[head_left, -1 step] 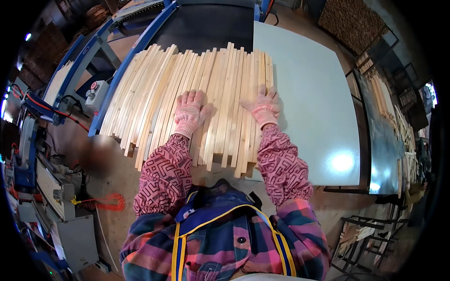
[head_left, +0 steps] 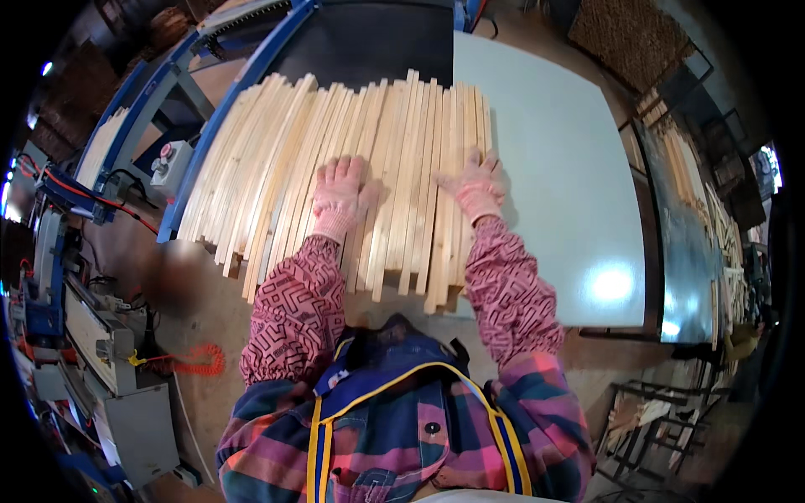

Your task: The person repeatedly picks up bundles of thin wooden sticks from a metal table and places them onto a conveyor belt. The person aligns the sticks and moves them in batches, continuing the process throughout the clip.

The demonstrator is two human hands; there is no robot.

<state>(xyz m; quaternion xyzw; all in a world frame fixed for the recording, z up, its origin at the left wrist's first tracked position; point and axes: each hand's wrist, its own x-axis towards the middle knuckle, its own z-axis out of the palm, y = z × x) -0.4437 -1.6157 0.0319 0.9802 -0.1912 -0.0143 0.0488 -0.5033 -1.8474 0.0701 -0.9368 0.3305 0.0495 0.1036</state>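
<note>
Many light wooden strips (head_left: 251,168) lie side by side in a wide layer, their ends uneven at both the far and near sides. My left hand (head_left: 339,194), in a pale pink knitted glove, rests flat on the middle strips with its fingers pointing away from me. My right hand (head_left: 475,186), gloved alike, lies on the rightmost strips. Its thumb is spread to the left and its fingers reach to the layer's right edge. Neither hand is closed around a strip. A narrow dark gap shows between strips just left of my right forearm.
A smooth pale tabletop (head_left: 562,184) adjoins the strips on the right. Beyond them is a dark flat surface (head_left: 365,46), with a blue frame rail (head_left: 222,134) along the left. A control box with a red button (head_left: 170,166) sits beside the rail. Metal racks (head_left: 654,427) stand at lower right.
My right hand has shifted slightly right with the rightmost strips, and a thin gap has widened beside them. My left hand stays in nearly the same place. The view has tilted a little.
</note>
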